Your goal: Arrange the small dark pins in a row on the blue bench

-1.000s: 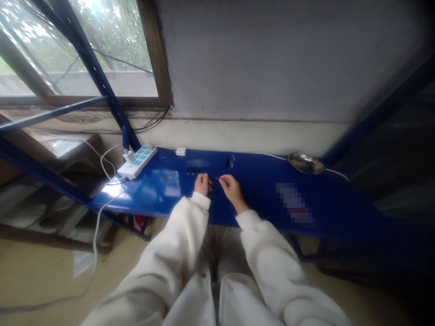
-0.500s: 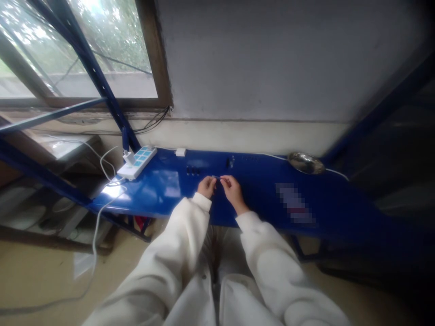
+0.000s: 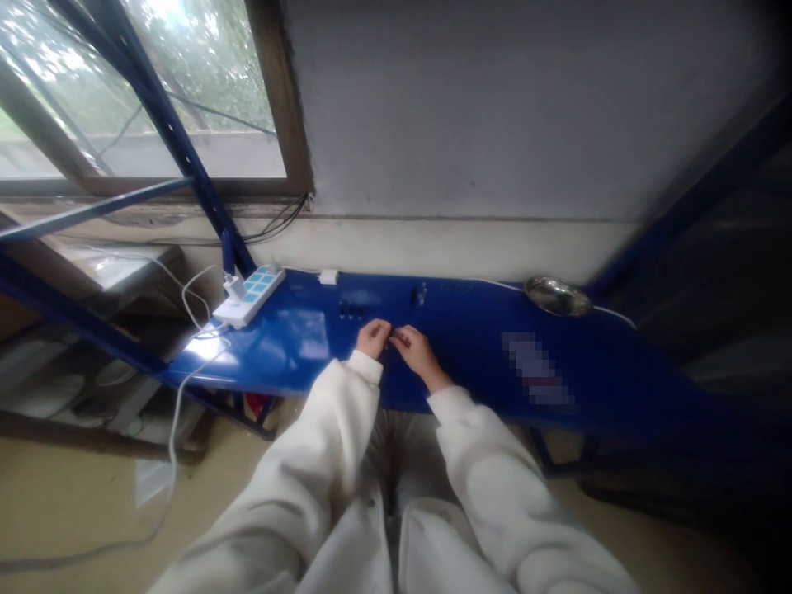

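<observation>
Over the middle of the blue table (image 3: 290,371), my left hand (image 3: 373,338) and my right hand (image 3: 416,350) meet at the fingertips. Both are closed in a pinch. Whatever they hold between them is too small and too hidden by the fingers to name. Just beyond my left hand lies a row of several small dark pieces (image 3: 351,311). Farther back, past my right hand, a small black piece (image 3: 414,295) lies beside a few tiny clear bits (image 3: 422,293).
At the table's left end sits a white power strip (image 3: 251,297) with a plug and cables. A white adapter (image 3: 328,277) stands by the wall. To the right is a shiny metal bowl-like object (image 3: 558,296) and a blurred-out flat item (image 3: 537,371). Faint tiny bits (image 3: 456,289) lie at the back.
My right hand has shifted slightly left, so the fingertips of both hands are now closer together. The small thing seen between them before is now mostly covered.
</observation>
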A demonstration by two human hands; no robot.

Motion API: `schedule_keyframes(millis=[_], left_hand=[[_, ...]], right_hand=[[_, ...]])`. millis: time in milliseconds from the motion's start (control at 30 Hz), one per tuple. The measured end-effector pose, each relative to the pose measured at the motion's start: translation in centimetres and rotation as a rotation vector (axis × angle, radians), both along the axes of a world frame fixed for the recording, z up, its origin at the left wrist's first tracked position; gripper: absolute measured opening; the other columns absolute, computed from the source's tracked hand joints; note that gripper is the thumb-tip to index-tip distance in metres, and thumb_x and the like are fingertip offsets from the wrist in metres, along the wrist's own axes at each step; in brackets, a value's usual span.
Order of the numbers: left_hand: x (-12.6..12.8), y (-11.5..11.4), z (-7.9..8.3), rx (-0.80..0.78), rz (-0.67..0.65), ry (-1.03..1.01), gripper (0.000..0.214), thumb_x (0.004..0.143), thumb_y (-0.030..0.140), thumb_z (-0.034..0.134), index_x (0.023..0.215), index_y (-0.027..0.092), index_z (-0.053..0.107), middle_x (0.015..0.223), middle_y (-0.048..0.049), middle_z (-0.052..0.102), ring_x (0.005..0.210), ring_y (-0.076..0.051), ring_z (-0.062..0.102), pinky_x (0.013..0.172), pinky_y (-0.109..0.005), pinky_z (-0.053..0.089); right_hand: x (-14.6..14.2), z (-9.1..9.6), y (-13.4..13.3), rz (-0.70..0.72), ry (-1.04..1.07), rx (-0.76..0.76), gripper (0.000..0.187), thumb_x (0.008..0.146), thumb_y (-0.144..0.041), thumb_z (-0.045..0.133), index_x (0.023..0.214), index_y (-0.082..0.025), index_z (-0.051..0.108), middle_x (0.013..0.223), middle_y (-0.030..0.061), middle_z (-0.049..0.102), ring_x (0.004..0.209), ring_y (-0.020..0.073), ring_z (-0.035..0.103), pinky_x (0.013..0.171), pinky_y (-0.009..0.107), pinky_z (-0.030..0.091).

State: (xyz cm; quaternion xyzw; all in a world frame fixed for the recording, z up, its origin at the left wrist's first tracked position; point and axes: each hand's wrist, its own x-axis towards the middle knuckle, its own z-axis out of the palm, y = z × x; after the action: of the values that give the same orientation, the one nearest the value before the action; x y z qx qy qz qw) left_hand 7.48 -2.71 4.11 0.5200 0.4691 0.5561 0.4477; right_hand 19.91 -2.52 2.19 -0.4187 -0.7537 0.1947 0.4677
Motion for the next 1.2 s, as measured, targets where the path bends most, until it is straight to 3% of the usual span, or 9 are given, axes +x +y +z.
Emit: schedule_keyframes(millis=[267, 500, 600, 900, 1200], left_hand=[[-0.1, 0.2, -0.1, 0.006, 0.035, -0.07, 0.007, 0.065, 0.023, 0.05, 0.066, 0.016, 0.05, 0.048, 0.0044, 0.046, 0.042, -0.006, 0.041, 0.042, -0.018, 0.033], [-0.3, 0.4, -0.4, 0.018, 0.163, -0.077, 0.004, 0.063, 0.019, 0.043, 0.062, 0.016, 0.046, 0.048, 0.0041, 0.046, 0.043, -0.006, 0.041, 0.043, -0.018, 0.032], [-0.4, 0.4, -0.5, 0.017, 0.158, -0.064, 0.005, 0.062, 0.02, 0.043, 0.061, 0.016, 0.047, 0.049, 0.0036, 0.047, 0.043, -0.006, 0.042, 0.043, -0.018, 0.032], [-0.3, 0.5, -0.6, -0.02, 0.121, -0.094, 0.01, 0.063, 0.025, 0.045, 0.06, 0.016, 0.049, 0.049, 0.0019, 0.048, 0.044, -0.007, 0.043, 0.04, -0.017, 0.03], [-0.1, 0.1, 0.0, -0.027, 0.09, -0.119, 0.011, 0.062, 0.024, 0.045, 0.058, 0.015, 0.049, 0.049, 0.0013, 0.049, 0.045, -0.007, 0.043, 0.041, -0.018, 0.031]], right_hand=[[-0.3, 0.6, -0.6, -0.037, -0.044, 0.028, 0.016, 0.077, -0.028, 0.047, 0.077, -0.018, 0.059, 0.071, 0.0043, 0.057, 0.062, 0.0129, 0.051, 0.06, 0.024, 0.043], [-1.1, 1.3, 0.0, -0.168, 0.145, -0.052, 0.02, 0.072, -0.034, 0.051, 0.071, -0.015, 0.058, 0.066, 0.0049, 0.061, 0.057, 0.0128, 0.054, 0.057, 0.024, 0.044], [-0.9, 1.4, 1.2, -0.201, 0.161, -0.108, 0.02, 0.07, -0.034, 0.053, 0.067, -0.015, 0.057, 0.063, 0.0049, 0.062, 0.056, 0.0135, 0.056, 0.055, 0.024, 0.043], [2.6, 0.5, 6.5, -0.405, -0.06, -0.164, 0.016, 0.063, -0.031, 0.056, 0.059, -0.015, 0.058, 0.058, 0.0041, 0.062, 0.054, 0.0139, 0.054, 0.052, 0.023, 0.038], [3.5, 0.4, 8.6, -0.454, -0.157, -0.161, 0.012, 0.062, -0.025, 0.057, 0.058, -0.013, 0.059, 0.06, 0.0069, 0.063, 0.052, 0.0138, 0.053, 0.049, 0.022, 0.035]])
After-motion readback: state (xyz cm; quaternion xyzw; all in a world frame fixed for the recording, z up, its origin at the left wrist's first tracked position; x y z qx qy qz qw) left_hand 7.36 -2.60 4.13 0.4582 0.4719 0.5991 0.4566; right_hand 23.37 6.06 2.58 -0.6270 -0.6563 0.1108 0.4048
